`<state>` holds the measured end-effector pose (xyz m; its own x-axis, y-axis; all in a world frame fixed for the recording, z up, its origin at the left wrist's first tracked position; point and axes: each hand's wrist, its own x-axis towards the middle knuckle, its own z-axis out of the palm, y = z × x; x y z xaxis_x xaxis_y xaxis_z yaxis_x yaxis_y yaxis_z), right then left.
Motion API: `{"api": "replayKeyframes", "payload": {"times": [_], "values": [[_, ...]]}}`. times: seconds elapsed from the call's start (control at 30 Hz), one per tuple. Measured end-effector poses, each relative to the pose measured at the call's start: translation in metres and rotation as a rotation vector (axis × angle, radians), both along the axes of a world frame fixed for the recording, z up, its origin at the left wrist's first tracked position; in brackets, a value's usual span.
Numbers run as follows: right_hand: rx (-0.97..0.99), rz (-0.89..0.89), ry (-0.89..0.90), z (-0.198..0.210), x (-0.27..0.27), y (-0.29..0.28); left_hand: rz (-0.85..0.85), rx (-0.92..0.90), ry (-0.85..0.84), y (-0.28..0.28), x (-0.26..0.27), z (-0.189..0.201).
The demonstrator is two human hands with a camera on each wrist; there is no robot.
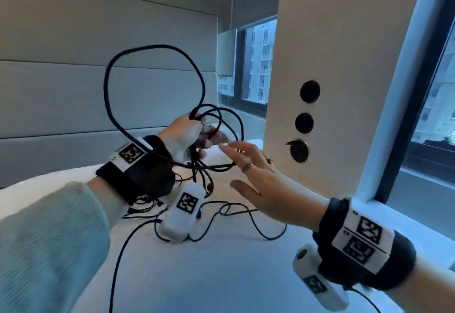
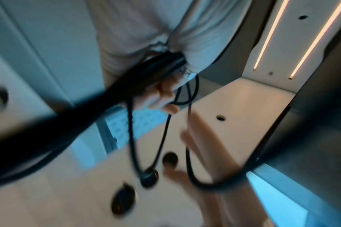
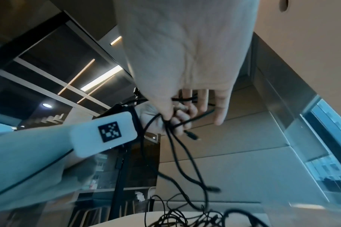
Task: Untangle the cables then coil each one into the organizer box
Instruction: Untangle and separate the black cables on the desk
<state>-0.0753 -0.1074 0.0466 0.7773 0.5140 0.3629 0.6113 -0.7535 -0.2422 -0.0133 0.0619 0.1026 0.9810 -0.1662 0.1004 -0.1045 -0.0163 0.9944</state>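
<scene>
- While the left hand [image 1: 183, 130] gripped a bundle of black cables [image 1: 152, 96] above the table [image 1: 221, 275], untangling was under way.
- The right hand [image 1: 256, 177], fingers spread and empty, reached toward them.
- Next, probably: pull one loop free.

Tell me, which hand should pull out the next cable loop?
Probably the right hand: it is open and empty, fingers beside the black cables. The left hand already grips the bundle, so it can hold steady.

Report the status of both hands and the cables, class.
Left hand grips black cable bundle, raised. Right hand open, fingers reaching for it. More cable tangled on table; no box in view.
</scene>
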Motion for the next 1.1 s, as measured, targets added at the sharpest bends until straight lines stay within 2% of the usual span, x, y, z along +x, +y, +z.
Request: {"api": "replayKeyframes", "payload": {"times": [0.13, 0.2, 0.3, 0.43, 0.53, 0.6, 0.67, 0.73, 0.8, 0.93, 1.0, 1.03, 1.1], "values": [[0.071, -0.083, 0.164, -0.019, 0.028, -0.011, 0.323, 0.482, -0.190, 0.053, 0.042, 0.011], [-0.051, -0.202, 0.256, -0.035, 0.049, -0.021, 0.438, 0.791, -0.206, 0.073, 0.063, 0.004], [-0.301, -0.342, 0.399, -0.061, 0.069, -0.033, 0.488, 0.987, -0.134, 0.093, 0.089, -0.024], [-0.439, -0.362, 0.531, -0.084, 0.079, -0.036, 0.495, 1.095, 0.023, 0.109, 0.113, -0.067], [-0.471, -0.290, 0.449, -0.089, 0.081, -0.024, 0.471, 1.163, 0.131, 0.110, 0.121, -0.098], [-0.514, -0.218, 0.387, -0.092, 0.081, -0.014, 0.470, 1.213, 0.121, 0.106, 0.123, -0.115], [-0.556, -0.132, 0.402, -0.094, 0.079, -0.006, 0.446, 1.280, 0.097, 0.102, 0.124, -0.120], [-0.552, -0.058, 0.473, -0.094, 0.076, -0.003, 0.391, 1.382, 0.095, 0.100, 0.122, -0.111], [-0.519, -0.027, 0.522, -0.089, 0.071, -0.003, 0.321, 1.409, 0.101, 0.098, 0.117, -0.096], [-0.523, -0.103, 0.558, -0.077, 0.062, -0.011, 0.186, 1.441, -0.007, 0.088, 0.092, -0.086], [-0.541, -0.112, 0.533, -0.078, 0.056, -0.022, 0.099, 1.334, -0.164, 0.074, 0.068, -0.092], [-0.498, -0.110, 0.520, -0.079, 0.054, -0.030, 0.030, 1.259, -0.259, 0.066, 0.054, -0.098], [-0.340, -0.122, 0.534, -0.077, 0.046, -0.046, -0.181, 1.221, -0.340, 0.046, 0.017, -0.108]]}}
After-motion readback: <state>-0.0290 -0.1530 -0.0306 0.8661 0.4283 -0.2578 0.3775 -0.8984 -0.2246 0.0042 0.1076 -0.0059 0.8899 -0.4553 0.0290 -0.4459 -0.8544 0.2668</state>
